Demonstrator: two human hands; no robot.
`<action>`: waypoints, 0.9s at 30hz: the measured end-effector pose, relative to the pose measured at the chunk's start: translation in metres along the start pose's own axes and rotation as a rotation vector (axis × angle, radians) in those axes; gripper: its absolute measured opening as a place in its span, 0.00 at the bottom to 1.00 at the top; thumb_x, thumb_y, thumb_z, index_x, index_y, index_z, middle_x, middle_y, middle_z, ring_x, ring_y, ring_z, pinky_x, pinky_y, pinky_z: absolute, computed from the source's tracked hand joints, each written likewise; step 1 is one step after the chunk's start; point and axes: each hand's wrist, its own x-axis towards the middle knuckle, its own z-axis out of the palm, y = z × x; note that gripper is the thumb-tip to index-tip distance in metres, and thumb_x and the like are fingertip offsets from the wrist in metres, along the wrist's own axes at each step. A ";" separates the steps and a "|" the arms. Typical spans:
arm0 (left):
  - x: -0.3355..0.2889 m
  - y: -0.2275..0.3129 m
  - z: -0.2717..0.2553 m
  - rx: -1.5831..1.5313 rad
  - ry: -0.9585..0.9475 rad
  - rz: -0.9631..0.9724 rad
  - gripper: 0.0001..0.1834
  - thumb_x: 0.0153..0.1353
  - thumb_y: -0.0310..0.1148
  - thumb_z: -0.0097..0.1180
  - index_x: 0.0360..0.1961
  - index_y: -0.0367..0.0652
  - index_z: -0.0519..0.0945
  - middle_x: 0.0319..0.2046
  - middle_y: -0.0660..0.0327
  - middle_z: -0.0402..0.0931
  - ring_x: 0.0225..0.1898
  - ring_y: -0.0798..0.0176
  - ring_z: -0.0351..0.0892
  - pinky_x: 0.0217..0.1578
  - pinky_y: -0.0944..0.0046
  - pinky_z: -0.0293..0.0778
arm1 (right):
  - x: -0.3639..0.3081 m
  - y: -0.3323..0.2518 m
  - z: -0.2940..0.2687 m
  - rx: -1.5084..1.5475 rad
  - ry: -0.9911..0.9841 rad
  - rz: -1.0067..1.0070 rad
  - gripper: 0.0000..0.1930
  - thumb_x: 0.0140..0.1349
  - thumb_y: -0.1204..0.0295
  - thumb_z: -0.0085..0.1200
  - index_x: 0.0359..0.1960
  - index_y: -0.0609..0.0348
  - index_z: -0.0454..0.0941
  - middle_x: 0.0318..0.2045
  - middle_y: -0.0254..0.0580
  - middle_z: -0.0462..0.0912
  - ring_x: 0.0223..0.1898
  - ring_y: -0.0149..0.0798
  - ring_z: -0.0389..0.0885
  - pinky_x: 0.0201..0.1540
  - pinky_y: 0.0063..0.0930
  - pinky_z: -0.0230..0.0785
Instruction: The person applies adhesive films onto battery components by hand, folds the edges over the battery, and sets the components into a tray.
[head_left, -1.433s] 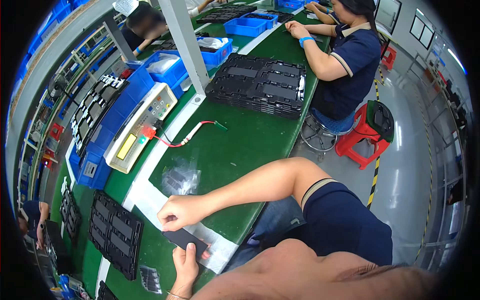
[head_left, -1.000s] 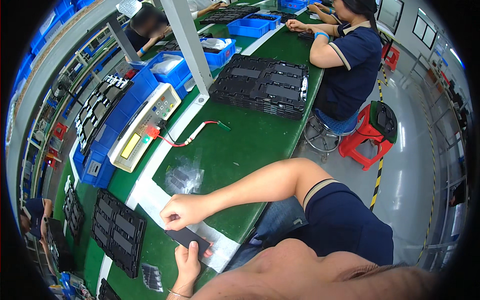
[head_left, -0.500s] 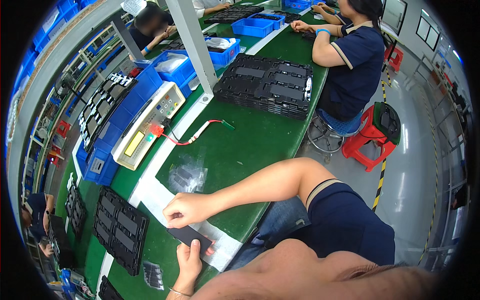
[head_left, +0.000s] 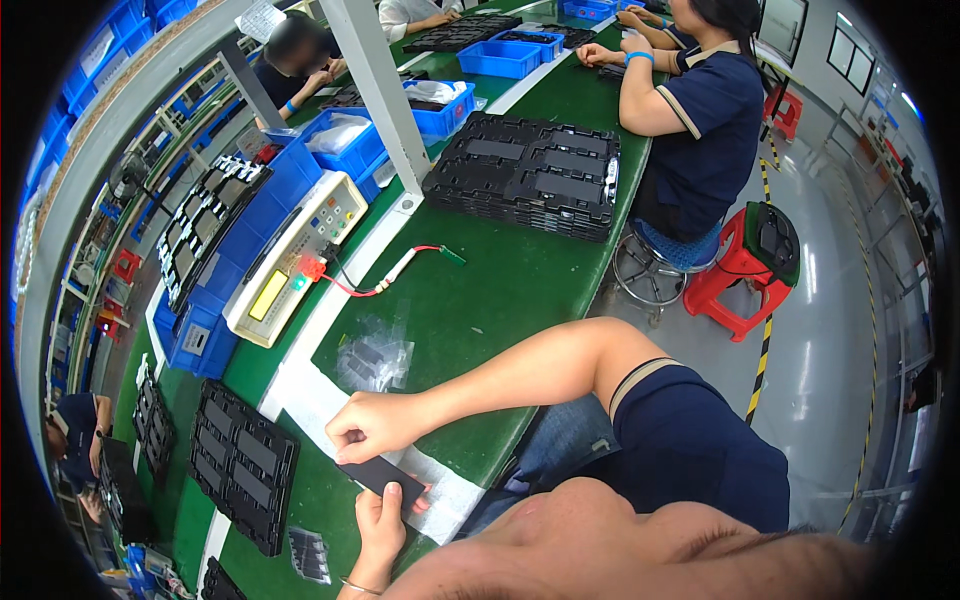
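A dark, flat rectangular piece point(head_left: 382, 474) is held tilted above a white sheet point(head_left: 447, 497) on the green bench. My left hand point(head_left: 383, 520) grips its near end, thumb on top and fingertips showing past the far side. At the other end, my right hand point(head_left: 372, 428) is closed in a pinch on the piece's edge; its fingertips are partly hidden. Beyond the right hand lie clear plastic bags point(head_left: 374, 358) with small dark parts inside. Another clear strip with dark parts point(head_left: 309, 555) is left of my left hand.
Black trays with rectangular pads point(head_left: 240, 465) stand at left, and a stack of black trays point(head_left: 525, 175) lies farther up the bench. A cream tester point(head_left: 290, 265) with a red lead rests against blue bins point(head_left: 345, 140). A post point(head_left: 375, 90) rises behind. Co-workers sit nearby.
The view has shifted slightly. My right hand has rolled a little at the piece's edge, and the piece stays between both hands.
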 end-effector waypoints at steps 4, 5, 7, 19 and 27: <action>-0.004 -0.001 0.002 -0.041 0.061 -0.031 0.17 0.64 0.34 0.38 0.32 0.27 0.71 0.26 0.51 0.77 0.21 0.65 0.74 0.24 0.68 0.71 | 0.001 0.004 0.002 0.007 -0.026 -0.010 0.11 0.53 0.71 0.54 0.17 0.62 0.69 0.15 0.35 0.74 0.17 0.25 0.68 0.20 0.23 0.60; -0.002 0.001 0.001 -0.040 0.060 -0.034 0.17 0.64 0.34 0.38 0.32 0.27 0.71 0.26 0.51 0.77 0.21 0.65 0.74 0.24 0.68 0.71 | 0.001 0.004 0.001 0.019 -0.030 0.000 0.12 0.53 0.71 0.54 0.17 0.62 0.68 0.14 0.35 0.73 0.16 0.25 0.68 0.20 0.23 0.59; 0.001 0.007 0.000 0.056 -0.010 -0.003 0.17 0.64 0.34 0.38 0.31 0.28 0.72 0.26 0.51 0.77 0.21 0.65 0.74 0.25 0.68 0.71 | 0.001 0.004 0.001 0.027 -0.034 0.008 0.12 0.53 0.71 0.54 0.16 0.62 0.67 0.14 0.35 0.73 0.16 0.26 0.68 0.19 0.23 0.59; -0.001 0.002 0.002 0.016 0.020 -0.003 0.17 0.64 0.33 0.38 0.31 0.28 0.74 0.23 0.55 0.77 0.21 0.67 0.73 0.25 0.70 0.70 | 0.002 0.002 0.000 0.006 -0.059 -0.005 0.13 0.53 0.70 0.54 0.16 0.62 0.67 0.14 0.36 0.72 0.17 0.27 0.67 0.20 0.24 0.59; -0.004 -0.004 -0.001 -0.014 0.051 -0.041 0.15 0.63 0.32 0.39 0.32 0.28 0.72 0.25 0.52 0.78 0.20 0.66 0.74 0.24 0.69 0.70 | 0.002 0.002 0.003 0.024 -0.034 -0.011 0.14 0.53 0.68 0.54 0.16 0.61 0.67 0.14 0.36 0.70 0.17 0.28 0.67 0.20 0.25 0.59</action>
